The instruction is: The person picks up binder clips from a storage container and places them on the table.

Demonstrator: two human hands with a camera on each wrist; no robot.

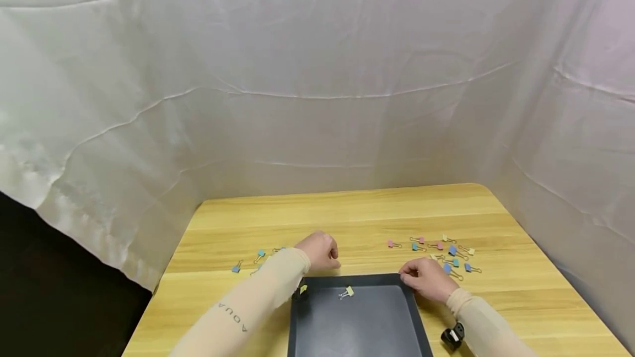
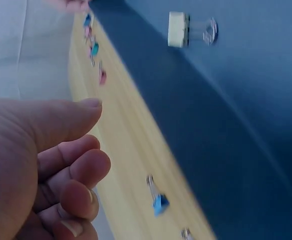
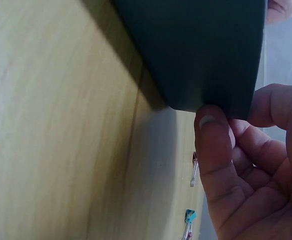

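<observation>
A dark grey tray (image 1: 357, 318) lies at the near side of the table, with a yellow binder clip (image 1: 349, 291) inside it. Another yellow clip (image 1: 303, 289) shows at its far left corner, partly hidden by the left sleeve. My right hand (image 1: 430, 280) pinches the tray's far right corner; the right wrist view has the thumb and a finger on either side of the wall (image 3: 211, 60). Beyond the far edge, my left hand (image 1: 319, 250) hovers with loosely bent fingers. Nothing sits between its thumb and fingers (image 2: 88, 167) in the left wrist view.
Several pink, teal, blue and yellow binder clips (image 1: 435, 246) lie scattered right of the tray. Some blue clips (image 1: 261, 253) lie to the left, partly behind the left forearm. A pale curtain (image 1: 337, 125) hangs behind the wooden table (image 1: 357, 214).
</observation>
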